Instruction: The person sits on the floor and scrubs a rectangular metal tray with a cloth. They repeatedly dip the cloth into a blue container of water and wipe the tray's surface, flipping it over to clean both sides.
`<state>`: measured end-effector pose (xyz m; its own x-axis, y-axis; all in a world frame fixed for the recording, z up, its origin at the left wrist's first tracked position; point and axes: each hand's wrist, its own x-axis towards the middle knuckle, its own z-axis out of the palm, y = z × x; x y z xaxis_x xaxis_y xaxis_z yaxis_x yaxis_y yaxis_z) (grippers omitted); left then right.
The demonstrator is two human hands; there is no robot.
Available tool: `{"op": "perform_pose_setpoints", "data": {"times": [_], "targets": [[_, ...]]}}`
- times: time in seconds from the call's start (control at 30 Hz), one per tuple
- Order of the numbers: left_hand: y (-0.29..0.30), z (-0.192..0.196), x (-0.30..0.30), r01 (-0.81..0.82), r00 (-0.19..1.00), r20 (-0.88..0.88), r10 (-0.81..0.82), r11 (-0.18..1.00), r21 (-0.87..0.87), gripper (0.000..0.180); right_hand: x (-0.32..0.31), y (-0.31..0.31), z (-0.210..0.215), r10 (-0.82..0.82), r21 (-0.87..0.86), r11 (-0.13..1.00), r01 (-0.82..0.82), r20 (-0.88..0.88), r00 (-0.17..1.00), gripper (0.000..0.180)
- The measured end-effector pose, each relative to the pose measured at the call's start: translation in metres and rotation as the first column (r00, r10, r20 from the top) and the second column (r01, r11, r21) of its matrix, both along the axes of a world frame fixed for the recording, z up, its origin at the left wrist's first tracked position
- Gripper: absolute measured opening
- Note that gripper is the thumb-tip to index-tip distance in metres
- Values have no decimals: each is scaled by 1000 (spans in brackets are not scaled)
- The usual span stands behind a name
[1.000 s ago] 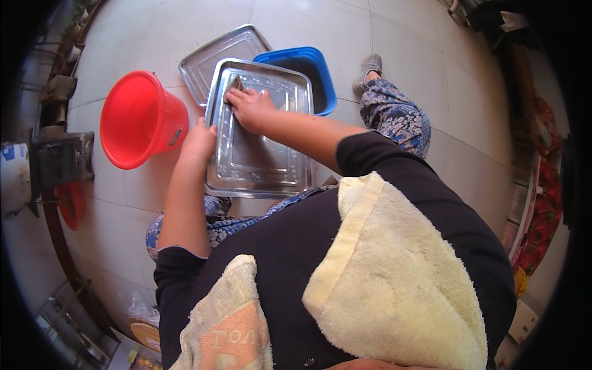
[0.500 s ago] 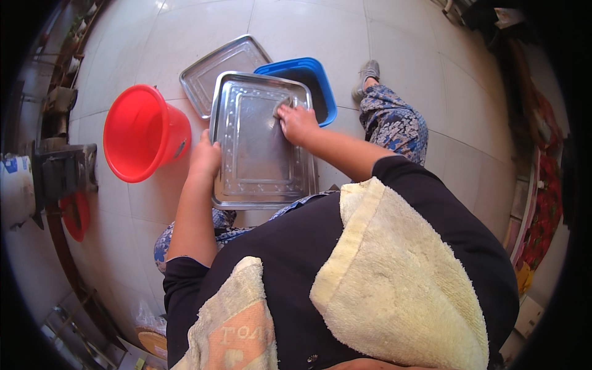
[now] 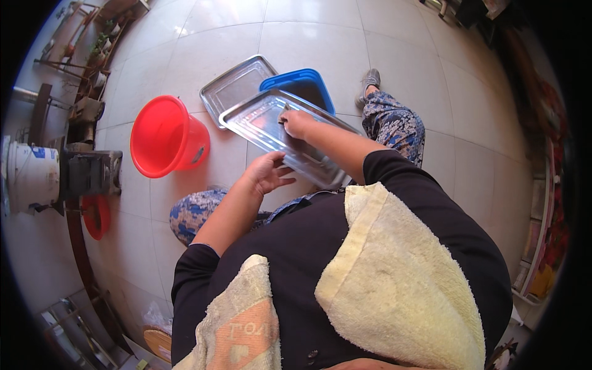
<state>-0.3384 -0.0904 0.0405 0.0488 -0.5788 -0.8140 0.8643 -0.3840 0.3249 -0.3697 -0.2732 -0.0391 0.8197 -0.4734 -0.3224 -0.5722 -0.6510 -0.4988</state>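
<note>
While right hand [image 3: 300, 125] is gripping small pad [image 3: 283, 115] in curled fingers at metal tray [image 3: 258, 124], left hand [image 3: 265, 174] is showing fingers parted beside tray edge, contact unclear; tray is slanting between torso [image 3: 296, 259] and blue tub [image 3: 311, 75].

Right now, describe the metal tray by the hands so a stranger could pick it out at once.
From the red bucket on the pale tiled floor, look right to the blue tub. Between that tub and the person's black top is a shiny rectangular metal tray. Unlike the similar tray farther off, it has the right hand over it.
</note>
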Motion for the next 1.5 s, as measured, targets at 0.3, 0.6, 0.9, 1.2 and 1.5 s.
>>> {"op": "perform_pose_setpoints", "data": {"times": [0.3,0.6,0.9,1.2,1.5], "targets": [[-12,-65,64,-306,920,281,273,949,77,44,-45,-47,-5,20,79,997,-10,-134,991,32],[-30,-135,88,-141,988,68,137,988,63,18,-29,5,-2,122,375,916,-145,86,989,29],[-17,-89,-22,-339,931,-113,348,937,89,28,16,-36,-82,322,-155,925,-348,-167,932,34],[-23,-88,0,-342,915,-226,335,940,7,38,8,7,-45,462,87,885,-458,-42,886,33],[-24,-85,10,-438,885,-171,432,899,3,37,37,-40,-67,204,8,978,-207,-203,958,39]]}}
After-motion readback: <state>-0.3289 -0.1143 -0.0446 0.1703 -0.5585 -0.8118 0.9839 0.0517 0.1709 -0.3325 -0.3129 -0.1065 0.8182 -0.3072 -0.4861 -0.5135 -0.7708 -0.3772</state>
